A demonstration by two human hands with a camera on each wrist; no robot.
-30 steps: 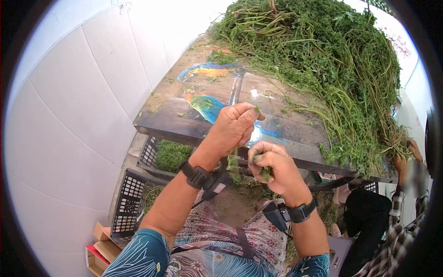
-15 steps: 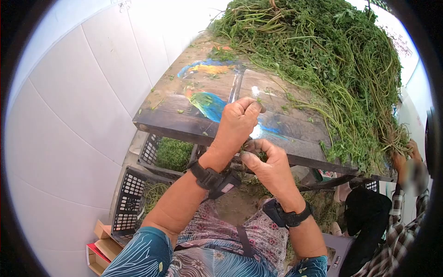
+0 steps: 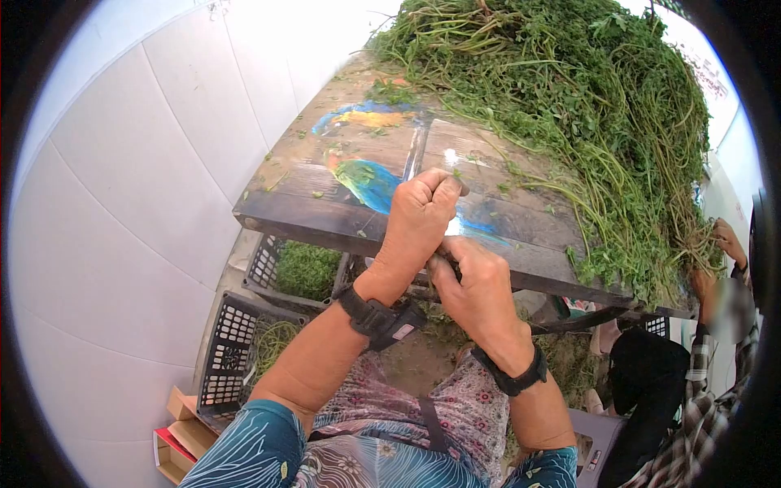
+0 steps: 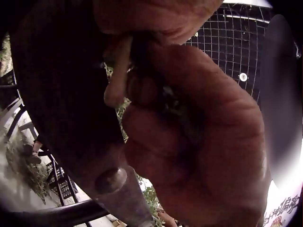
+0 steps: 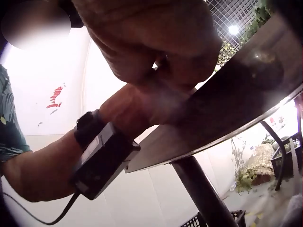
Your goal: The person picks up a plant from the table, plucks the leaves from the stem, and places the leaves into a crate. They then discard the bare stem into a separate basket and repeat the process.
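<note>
At the table's near edge, my left hand [image 3: 419, 211] is curled, with a small bit of leafy green [image 3: 457, 174] showing at its thumb and forefinger. My right hand [image 3: 476, 281] is just below it, thumb and forefinger brought together at the heel of the left hand. What the right fingertips pinch is mostly hidden behind the left hand. The left wrist view shows curled fingers close up, with a speck of green [image 4: 170, 97] in the dark hollow. In the right wrist view the right hand [image 5: 156, 38] overlaps the left wrist.
A big heap of leafy green stems [image 3: 569, 98] covers the far right of the painted wooden table [image 3: 301, 191]. Black plastic crates [image 3: 224, 362] with greens stand below at left, near a cardboard box [image 3: 175, 455]. Another person's hands [image 3: 706, 281] work at the heap's right end.
My right hand has moved up and left from below, bringing its fingertips against the underside of my left hand. The stems that hung under the left hand are now out of sight.
</note>
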